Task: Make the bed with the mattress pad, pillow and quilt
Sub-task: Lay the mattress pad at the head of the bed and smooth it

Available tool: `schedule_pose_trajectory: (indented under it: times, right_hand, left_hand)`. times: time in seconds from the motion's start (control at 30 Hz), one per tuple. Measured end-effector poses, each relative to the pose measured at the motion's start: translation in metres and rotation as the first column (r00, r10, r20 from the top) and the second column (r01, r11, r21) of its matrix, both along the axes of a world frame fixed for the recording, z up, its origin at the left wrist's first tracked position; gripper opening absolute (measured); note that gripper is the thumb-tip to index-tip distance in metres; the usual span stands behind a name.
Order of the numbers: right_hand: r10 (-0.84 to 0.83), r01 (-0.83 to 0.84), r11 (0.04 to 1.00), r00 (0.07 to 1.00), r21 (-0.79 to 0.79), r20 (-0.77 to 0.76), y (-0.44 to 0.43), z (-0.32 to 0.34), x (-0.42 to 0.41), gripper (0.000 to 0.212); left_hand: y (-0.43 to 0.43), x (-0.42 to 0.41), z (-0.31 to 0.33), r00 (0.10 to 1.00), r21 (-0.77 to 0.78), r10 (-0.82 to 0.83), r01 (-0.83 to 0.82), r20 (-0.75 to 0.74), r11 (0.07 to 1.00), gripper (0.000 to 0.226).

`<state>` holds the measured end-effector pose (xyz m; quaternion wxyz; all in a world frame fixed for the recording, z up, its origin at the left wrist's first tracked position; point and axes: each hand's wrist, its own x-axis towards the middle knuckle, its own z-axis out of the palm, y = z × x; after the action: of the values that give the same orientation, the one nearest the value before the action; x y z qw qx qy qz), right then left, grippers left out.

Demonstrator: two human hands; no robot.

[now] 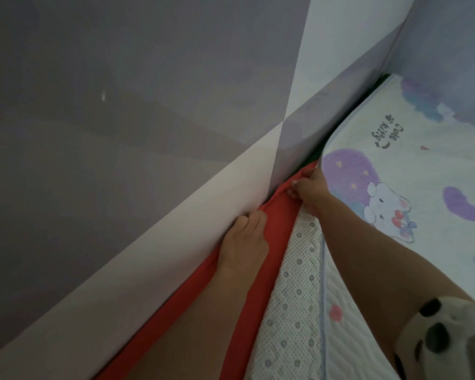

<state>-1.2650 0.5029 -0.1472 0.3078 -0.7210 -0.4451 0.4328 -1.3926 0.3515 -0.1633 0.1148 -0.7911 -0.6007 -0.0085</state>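
Two hands are working at the far edge of the bed, where it meets the pale side panel standing along the left. Just beside that panel the left hand is resting on the red sheet, its fingers curling down over the sheet's bunched edge and into the gap; the fingertips are hidden, so how firmly it is gripping is hard to tell. Further along the same edge the right hand is pinching the ridge of red cloth between thumb and fingers, its forearm lying across the bed. To the right of the red strip the mattress pad is lying on the bed with its near border turned back, and the dotted underside is showing as a white quilted band with small grey flowers. The pad's top is looking smooth and pale, printed with purple hearts, a white cartoon kitten and a short line of script, and it is reaching up to the corner at the top right. At the lower right a grey patterned sleeve is entering the view. By my reading the task is sitting early: the pad is spread but its edge is needing to be laid flat, and neither pillow nor quilt is appearing here.
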Motion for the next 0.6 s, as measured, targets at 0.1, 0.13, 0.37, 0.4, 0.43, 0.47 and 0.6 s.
schedule_pose_trajectory:
  times: [0.1,0.13,0.37,0.4,0.43,0.47,0.6]
  right_hand:
    - [0.082,-0.083,0.996,0.996,-0.029,-0.024,0.001,-0.002,0.000,0.032]
    - [0.107,-0.108,0.994,0.994,-0.037,-0.024,-0.001,0.000,0.001,0.032]
    - [0.193,-0.192,0.980,0.981,0.044,-0.034,-0.013,0.012,0.010,0.046]
    - [0.202,-0.209,0.973,0.976,0.096,0.079,-0.018,0.013,0.014,0.046]
    - [0.190,-0.225,0.962,0.958,0.153,0.214,-0.022,0.013,0.019,0.046]
    - [0.153,-0.226,0.954,0.931,0.196,0.330,-0.030,0.015,0.025,0.044]
    - [0.061,-0.153,0.975,0.884,0.163,0.464,-0.063,0.020,0.042,0.037]
  left_hand:
    - [0.001,0.003,-0.002,0.999,-0.006,-0.017,0.017,-0.027,1.000,0.045]
    - [0.002,0.004,-0.003,0.999,-0.011,-0.014,0.014,-0.034,1.000,0.046]
    - [-0.003,0.004,0.005,0.998,-0.020,0.004,-0.005,-0.062,1.000,0.039]
    - [-0.003,0.008,0.008,0.998,-0.037,0.029,-0.031,-0.056,0.999,0.039]
    - [-0.003,0.012,0.011,0.998,-0.061,0.057,-0.059,-0.036,0.996,0.040]
    - [-0.006,0.016,0.016,0.997,-0.092,0.081,-0.081,-0.005,0.992,0.041]
    - [-0.028,0.032,0.038,0.988,-0.132,0.051,-0.031,0.148,0.991,0.029]
